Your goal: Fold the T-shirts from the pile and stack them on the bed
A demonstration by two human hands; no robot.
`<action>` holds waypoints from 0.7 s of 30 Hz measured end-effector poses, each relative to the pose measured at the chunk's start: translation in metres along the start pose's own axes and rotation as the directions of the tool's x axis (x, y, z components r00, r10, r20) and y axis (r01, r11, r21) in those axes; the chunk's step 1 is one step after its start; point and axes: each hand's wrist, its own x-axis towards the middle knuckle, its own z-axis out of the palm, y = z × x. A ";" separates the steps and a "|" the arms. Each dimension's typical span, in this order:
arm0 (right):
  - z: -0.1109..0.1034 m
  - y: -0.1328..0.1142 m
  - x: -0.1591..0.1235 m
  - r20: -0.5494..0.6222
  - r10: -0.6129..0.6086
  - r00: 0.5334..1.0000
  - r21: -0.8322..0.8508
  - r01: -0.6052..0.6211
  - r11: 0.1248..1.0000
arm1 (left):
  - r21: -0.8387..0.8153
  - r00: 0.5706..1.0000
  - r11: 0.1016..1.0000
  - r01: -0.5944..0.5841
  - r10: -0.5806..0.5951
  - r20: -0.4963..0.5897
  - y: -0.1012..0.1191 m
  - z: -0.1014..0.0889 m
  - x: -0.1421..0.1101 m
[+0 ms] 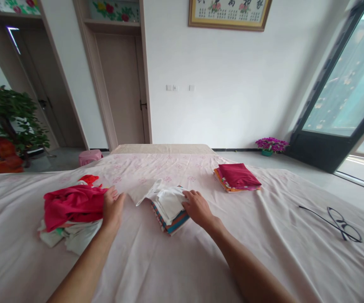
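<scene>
My left hand is beside the right edge of a loose heap, with its thumb and fingers apart and nothing visible between them. A crumpled red garment lies on top of that heap, over pale cloth. In the middle, a white garment rests on a folded stack with blue and brown stripes. One part of it trails off to the left over the bedsheet. My right hand has curled fingers on the white garment's right edge; the fingertips are partly hidden.
Folded clothes with a dark red piece on top lie at the back right of the pink bedsheet. Black-framed glasses lie at the right. Beyond the bed are a pink stool and purple flowers.
</scene>
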 end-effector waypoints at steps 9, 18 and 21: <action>-0.010 0.004 0.000 -0.063 0.020 0.998 -0.092 -0.025 0.995 | 0.539 0.746 0.523 -0.661 0.372 0.553 -0.017 0.018 -0.043; -0.044 -0.006 0.006 0.146 -0.051 0.988 0.797 -0.087 0.597 | 0.649 0.839 0.550 -0.526 0.213 0.500 -0.030 0.001 -0.021; -0.057 0.004 0.010 0.132 0.000 0.991 0.891 -0.118 0.438 | 0.418 0.961 0.885 -0.206 0.101 0.259 -0.023 0.002 -0.012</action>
